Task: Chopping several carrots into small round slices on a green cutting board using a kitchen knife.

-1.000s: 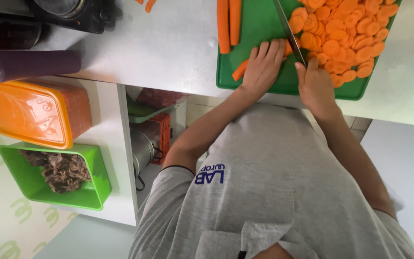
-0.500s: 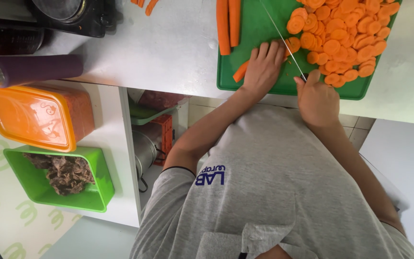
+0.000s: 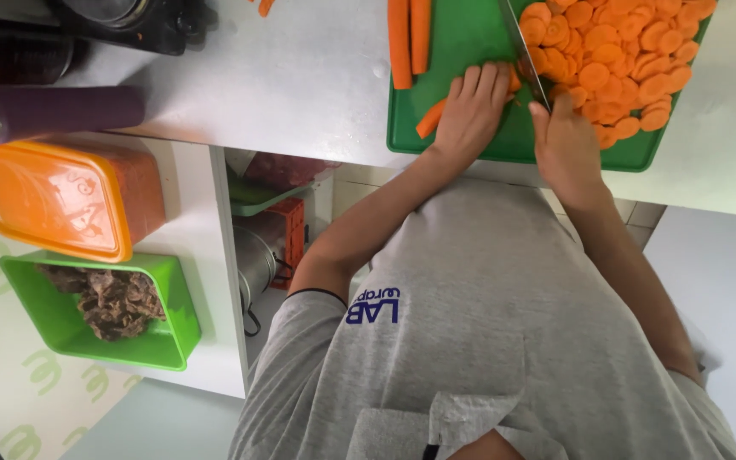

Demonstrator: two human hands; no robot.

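A green cutting board (image 3: pixel 479 145) lies on the white counter, with a heap of round carrot slices (image 3: pixel 623 60) on its right half. My left hand (image 3: pixel 470 111) presses down on a carrot (image 3: pixel 429 119) lying across the board. My right hand (image 3: pixel 566 145) grips the handle of a knife (image 3: pixel 521 43), whose blade sits just right of my left fingers, against the carrot's cut end. Two whole peeled carrots (image 3: pixel 409 38) lie along the board's left edge.
Left of the counter stand an orange lidded box (image 3: pixel 53 196), a green tub (image 3: pixel 95 307) with dark scraps, and a purple bottle (image 3: pixel 53 111). A dark appliance (image 3: pixel 129 21) sits at the counter's back. Open shelves under the counter hold a metal pot (image 3: pixel 253 264).
The knife has been going up and down at the carrot's end. My left hand has stayed on the carrot, and the view has shifted slightly.
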